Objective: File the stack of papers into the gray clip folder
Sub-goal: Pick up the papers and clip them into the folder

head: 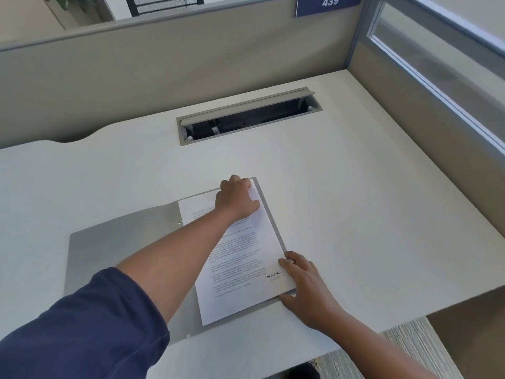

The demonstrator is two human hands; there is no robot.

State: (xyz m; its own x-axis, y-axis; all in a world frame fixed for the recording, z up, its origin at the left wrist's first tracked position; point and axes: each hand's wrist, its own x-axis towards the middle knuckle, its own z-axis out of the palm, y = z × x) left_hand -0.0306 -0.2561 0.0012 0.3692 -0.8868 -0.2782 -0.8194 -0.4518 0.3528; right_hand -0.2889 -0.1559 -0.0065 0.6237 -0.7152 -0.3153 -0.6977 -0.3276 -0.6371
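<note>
The gray clip folder (109,242) lies open flat on the white desk (355,201). A stack of printed papers (246,269), stamped RECEIVED near its lower right, lies on the folder's right half. My left hand (236,201) reaches across to the stack's far right corner, fingers curled over the paper edge there. My right hand (306,291) rests at the stack's near right corner, its thumb on the top sheet and its fingers along the folder's edge. The clip itself is hidden; only a small metal glint shows at the fold.
An open cable tray slot (248,117) is cut into the desk beyond the folder. Beige cubicle partitions (164,69) close the back and right sides. The desk's front edge runs at the lower right, above wood-look flooring (410,348).
</note>
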